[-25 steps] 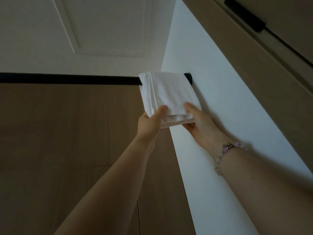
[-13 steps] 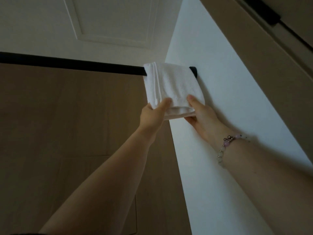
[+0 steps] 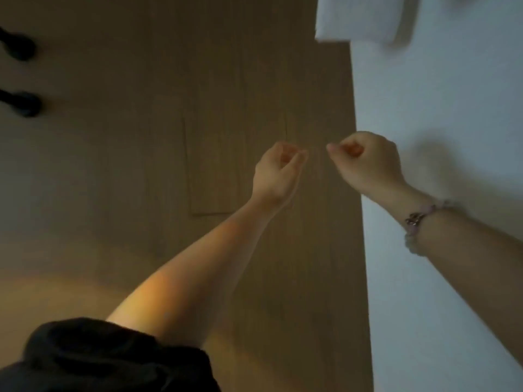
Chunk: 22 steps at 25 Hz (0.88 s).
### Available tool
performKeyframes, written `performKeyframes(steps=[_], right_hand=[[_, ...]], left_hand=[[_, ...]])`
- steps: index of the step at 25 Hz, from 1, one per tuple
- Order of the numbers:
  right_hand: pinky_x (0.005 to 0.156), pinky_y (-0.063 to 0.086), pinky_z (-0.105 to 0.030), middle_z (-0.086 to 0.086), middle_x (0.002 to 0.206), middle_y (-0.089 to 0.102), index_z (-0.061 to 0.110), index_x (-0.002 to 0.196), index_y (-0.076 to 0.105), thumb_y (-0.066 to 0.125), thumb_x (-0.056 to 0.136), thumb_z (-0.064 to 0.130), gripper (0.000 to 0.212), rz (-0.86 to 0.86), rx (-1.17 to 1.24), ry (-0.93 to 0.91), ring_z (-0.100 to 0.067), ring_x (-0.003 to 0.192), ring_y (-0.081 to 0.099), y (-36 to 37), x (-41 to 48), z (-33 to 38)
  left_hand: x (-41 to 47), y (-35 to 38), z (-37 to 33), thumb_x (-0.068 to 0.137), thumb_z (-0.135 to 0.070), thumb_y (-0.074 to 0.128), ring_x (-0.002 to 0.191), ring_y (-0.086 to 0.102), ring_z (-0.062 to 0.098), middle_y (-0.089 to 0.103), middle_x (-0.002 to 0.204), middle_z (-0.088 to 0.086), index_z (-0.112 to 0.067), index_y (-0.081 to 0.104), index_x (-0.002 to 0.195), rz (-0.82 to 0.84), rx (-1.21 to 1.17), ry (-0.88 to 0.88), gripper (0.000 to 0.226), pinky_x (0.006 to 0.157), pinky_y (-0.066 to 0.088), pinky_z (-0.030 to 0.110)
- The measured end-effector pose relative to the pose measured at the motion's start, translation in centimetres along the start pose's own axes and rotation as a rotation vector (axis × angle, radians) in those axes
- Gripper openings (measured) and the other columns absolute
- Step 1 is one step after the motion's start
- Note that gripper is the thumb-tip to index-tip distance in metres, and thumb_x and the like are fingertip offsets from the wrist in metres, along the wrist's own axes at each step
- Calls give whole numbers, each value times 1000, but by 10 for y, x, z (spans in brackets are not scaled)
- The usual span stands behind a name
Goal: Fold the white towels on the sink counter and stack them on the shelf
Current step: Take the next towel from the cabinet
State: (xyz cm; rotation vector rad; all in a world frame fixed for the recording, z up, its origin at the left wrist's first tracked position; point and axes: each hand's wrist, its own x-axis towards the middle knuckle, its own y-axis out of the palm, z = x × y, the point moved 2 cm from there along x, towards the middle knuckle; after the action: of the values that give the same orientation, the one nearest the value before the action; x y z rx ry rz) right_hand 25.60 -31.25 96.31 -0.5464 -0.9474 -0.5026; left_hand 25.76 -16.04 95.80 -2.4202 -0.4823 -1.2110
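While the left hand (image 3: 276,168) and right hand (image 3: 368,162) curl on nothing, the white towel (image 3: 359,18) sits high above.
Past the black sleeve (image 3: 99,360), both raised hands are empty and just apart, likely because the towel needs no holding. It is blurred at the top edge, against the white panel (image 3: 438,108), and its support is unseen.

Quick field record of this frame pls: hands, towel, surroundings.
left hand: raised, fingers curled, holding nothing
right hand: raised, fingers curled, holding nothing
gap: hands close together but apart
towel: white, at top edge of view, above both hands, touched by neither; blurred
bracelet: beaded, on right wrist
backdrop: wood panel on the left, white wall on the right
dark fittings: two on the panel, far left; too blurred to identify
sleeve: black, on left arm, bottom left
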Motion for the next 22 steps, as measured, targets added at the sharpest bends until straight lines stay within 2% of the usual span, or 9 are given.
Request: performKeyframes(steps=[3, 5, 7, 9, 12, 17, 22], right_hand=[[82, 39, -32, -7, 93, 65, 11, 95, 64, 60, 86, 24, 16, 25, -178, -239, -29, 93, 58, 52, -69, -5], [85, 42, -38, -12, 99, 62, 7, 100, 63, 62, 82, 16, 20, 96, -235, -305, -33, 94, 57, 87, -120, -14], [82, 46, -42, -15, 101, 61, 4, 101, 63, 65, 76, 11, 26, 160, -257, -336, -36, 90, 58, 115, -170, -25], [81, 47, -43, -18, 103, 61, 3, 102, 63, 64, 75, 12, 29, 263, -268, -371, -39, 93, 58, 140, -218, -33], [89, 44, -45, -18, 112, 59, 4, 111, 61, 57, 81, 17, 33, 515, -276, -325, -38, 105, 54, 164, -290, -46], [92, 41, -44, -17, 114, 59, 6, 112, 61, 59, 82, 18, 33, 833, -281, -255, -36, 109, 53, 185, -418, -83], [99, 33, -42, -13, 126, 51, 10, 125, 53, 50, 91, 23, 37, 1135, -299, -144, -31, 120, 44, 179, -538, -111]], left_hand=[[-60, -22, 65, 89, -25, 48, 89, 55, 23, 61, 93, 4, -17, 61, 91, -110, 225, -15, 16, 74, 37, 28], [-106, -39, 106, 86, -22, 45, 92, 52, 31, 61, 98, 11, -11, 64, 96, -196, 446, -84, 24, 74, 34, 33], [-158, -57, 139, 85, -19, 51, 97, 51, 34, 60, 105, 11, -11, 65, 101, -226, 619, -124, 23, 77, 36, 36], [-211, -72, 171, 85, -21, 54, 104, 49, 31, 59, 113, 8, -14, 64, 107, -158, 742, -175, 26, 84, 37, 38], [-294, -86, 210, 86, -26, 52, 111, 47, 29, 57, 120, 7, -15, 61, 115, 16, 852, -302, 32, 90, 36, 38], [-426, -79, 247, 96, -30, 45, 123, 42, 24, 51, 131, 4, -16, 54, 125, 193, 854, -616, 34, 99, 33, 34], [-545, -74, 264, 98, -32, 40, 120, 43, 21, 52, 130, 2, -17, 55, 125, 292, 870, -836, 35, 99, 33, 31]])
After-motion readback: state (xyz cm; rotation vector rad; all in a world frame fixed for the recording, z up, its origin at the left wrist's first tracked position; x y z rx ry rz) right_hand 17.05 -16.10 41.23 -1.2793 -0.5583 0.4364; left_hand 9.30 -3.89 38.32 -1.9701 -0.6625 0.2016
